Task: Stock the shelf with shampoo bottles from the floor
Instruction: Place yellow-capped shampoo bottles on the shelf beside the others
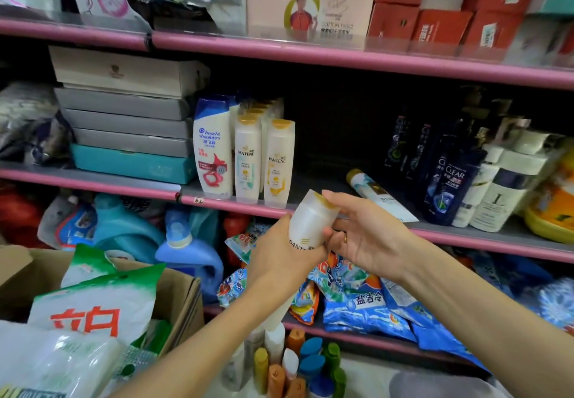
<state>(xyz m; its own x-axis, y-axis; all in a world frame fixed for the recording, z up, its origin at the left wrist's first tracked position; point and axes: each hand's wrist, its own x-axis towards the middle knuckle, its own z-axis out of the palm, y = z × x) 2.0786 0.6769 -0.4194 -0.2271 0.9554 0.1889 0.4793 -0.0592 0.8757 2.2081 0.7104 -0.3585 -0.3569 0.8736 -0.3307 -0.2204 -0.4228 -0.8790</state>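
Both my hands hold one white Pantene bottle point(312, 222) in front of the middle shelf's pink edge point(341, 214). Long axis tilted: gold cap up, to the right and toward the shelf; base down-left toward me. Label faces me, only "PANT" readable; the rest is covered by my left hand point(276, 261), which wraps the lower body from below. The base is hidden behind that hand. My right hand point(362, 236) grips near the cap end, index finger lying over the cap rim, thumb on the bottle's side; ring visible on one finger.

On the shelf just behind and left: two upright Pantene bottles point(264, 161), more in a row behind them, mostly hidden. Head & Shoulders bottle point(213, 152) upright beside them on the left. To the right, one Pantene bottle lying on its side point(377, 194), cap pointing back-left. Dark Clear bottles point(447, 180) further right; those at the back are too dark to read.

Below my forearms: a cluster of bottle caps point(298, 363), orange, blue, green, white; bodies cut off from view.
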